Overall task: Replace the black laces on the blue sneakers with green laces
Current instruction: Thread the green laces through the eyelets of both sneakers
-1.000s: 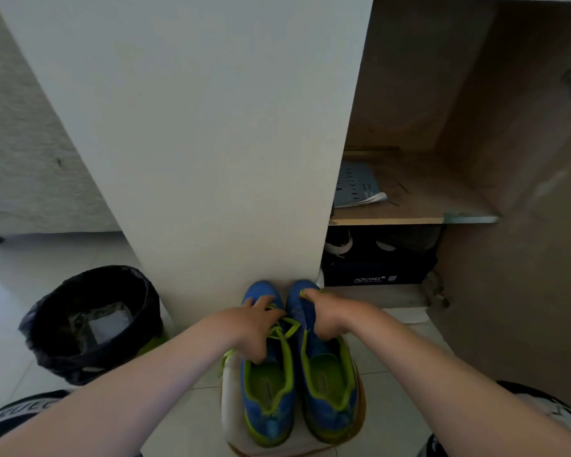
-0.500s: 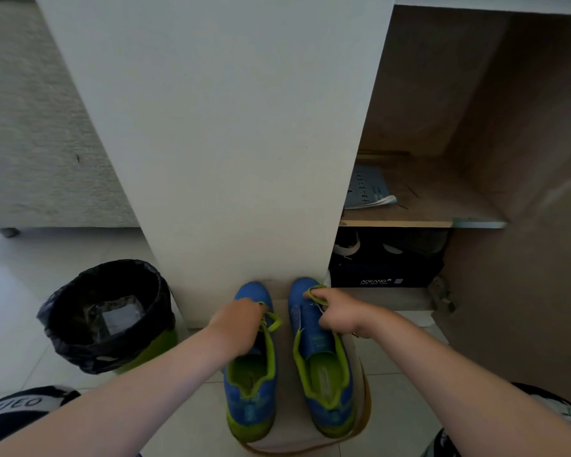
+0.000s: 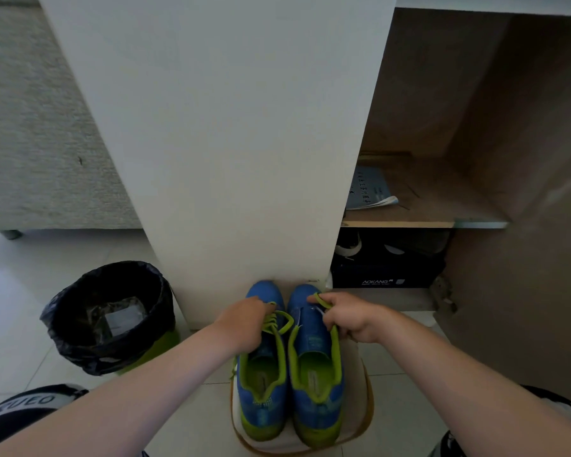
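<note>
Two blue sneakers with lime-green lining stand side by side, toes toward a white cabinet panel: the left sneaker [image 3: 261, 390] and the right sneaker [image 3: 317, 384]. They sit on a white stool top [image 3: 360, 400]. Green laces [image 3: 277, 321] run across the left sneaker's front. My left hand [image 3: 244, 324] grips those laces over the left shoe. My right hand [image 3: 346, 319] pinches a green lace loop [image 3: 320, 300] at the right sneaker's front. No black laces are visible.
A bin lined with a black bag [image 3: 109, 315] stands on the tiled floor at the left. An open cupboard at the right has a wooden shelf [image 3: 426, 222] with a booklet [image 3: 370, 189] and a dark shoebox [image 3: 383, 275] below. The cupboard door [image 3: 524, 258] stands open at far right.
The view has drawn back and tilted slightly. Both hands have moved toward the toes of the sneakers, still holding the green laces.
</note>
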`<action>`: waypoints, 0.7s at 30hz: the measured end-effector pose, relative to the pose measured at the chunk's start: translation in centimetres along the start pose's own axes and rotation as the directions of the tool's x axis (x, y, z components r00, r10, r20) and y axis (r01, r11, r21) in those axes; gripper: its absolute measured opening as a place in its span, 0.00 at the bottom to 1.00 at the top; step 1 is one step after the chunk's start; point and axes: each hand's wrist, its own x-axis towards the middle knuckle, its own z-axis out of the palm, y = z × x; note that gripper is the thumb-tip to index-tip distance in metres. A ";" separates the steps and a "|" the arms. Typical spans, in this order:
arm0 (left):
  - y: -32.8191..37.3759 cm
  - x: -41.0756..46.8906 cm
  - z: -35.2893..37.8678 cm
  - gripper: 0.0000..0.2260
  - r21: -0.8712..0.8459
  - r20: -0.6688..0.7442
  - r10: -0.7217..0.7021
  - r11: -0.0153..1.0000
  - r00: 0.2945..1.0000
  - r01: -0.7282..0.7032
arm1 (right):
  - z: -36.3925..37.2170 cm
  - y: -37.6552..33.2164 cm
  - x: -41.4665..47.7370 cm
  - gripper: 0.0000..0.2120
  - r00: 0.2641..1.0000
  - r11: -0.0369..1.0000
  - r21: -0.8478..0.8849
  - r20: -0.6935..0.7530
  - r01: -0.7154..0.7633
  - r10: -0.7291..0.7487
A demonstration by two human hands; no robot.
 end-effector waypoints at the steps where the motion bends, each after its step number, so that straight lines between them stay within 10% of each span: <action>1: 0.1 0.1 0.1 0.26 0.016 0.014 0.002 1.000 1.000 -0.002 | -0.1 0.2 -0.1 0.33 1.000 1.000 -0.022 0.009 -0.008 0.009; 13: 0.5 0.2 -0.9 0.35 0.177 0.207 -0.004 0.984 0.978 -0.034 | 0.6 -0.6 -1.6 0.32 0.999 0.972 -0.233 -0.010 -0.032 0.031; 16: 2.0 -0.2 -1.5 0.37 0.294 0.252 -0.070 0.956 0.965 -0.008 | 0.7 -1.0 -1.4 0.18 0.997 0.977 -0.211 -0.075 -0.020 0.004; 21: 4.1 -0.1 -5.4 0.31 0.229 0.044 -0.084 0.971 0.995 0.071 | 0.3 -3.6 -1.5 0.08 0.975 0.930 0.356 -0.222 0.088 -0.007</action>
